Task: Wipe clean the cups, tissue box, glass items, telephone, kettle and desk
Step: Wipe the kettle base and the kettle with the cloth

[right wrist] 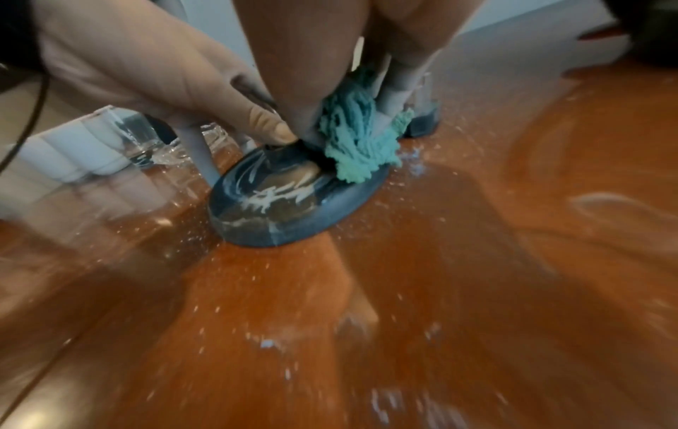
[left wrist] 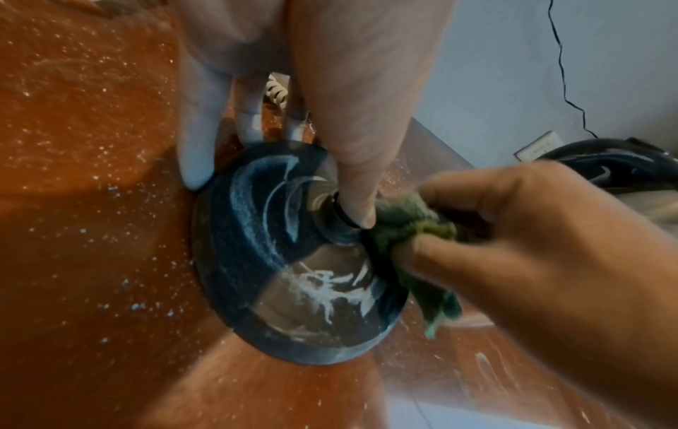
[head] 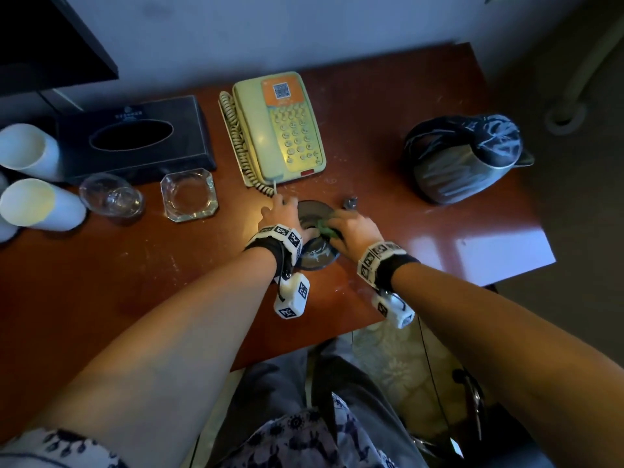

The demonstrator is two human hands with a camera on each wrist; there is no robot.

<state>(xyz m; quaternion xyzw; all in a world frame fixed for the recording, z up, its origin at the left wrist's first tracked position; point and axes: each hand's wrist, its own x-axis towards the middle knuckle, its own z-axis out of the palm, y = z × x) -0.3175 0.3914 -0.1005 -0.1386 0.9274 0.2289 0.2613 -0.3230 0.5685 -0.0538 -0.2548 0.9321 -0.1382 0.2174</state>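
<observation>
Hands, pair, working on a dark round kettle base (left wrist: 279,275) near the desk's (head: 101,282) front edge. Left hand (head: 282,216): fingers straight, spread over the base's rim, thumb pressing its centre hub. Right hand (head: 351,229): pinching a bunched green cloth (left wrist: 411,226) against the hub's right side. Base: judged light, rigid, prone to sliding, smeared white; best steadied at the rim. Beyond: telephone (head: 280,130); kettle (head: 466,157), well apart to the right.
</observation>
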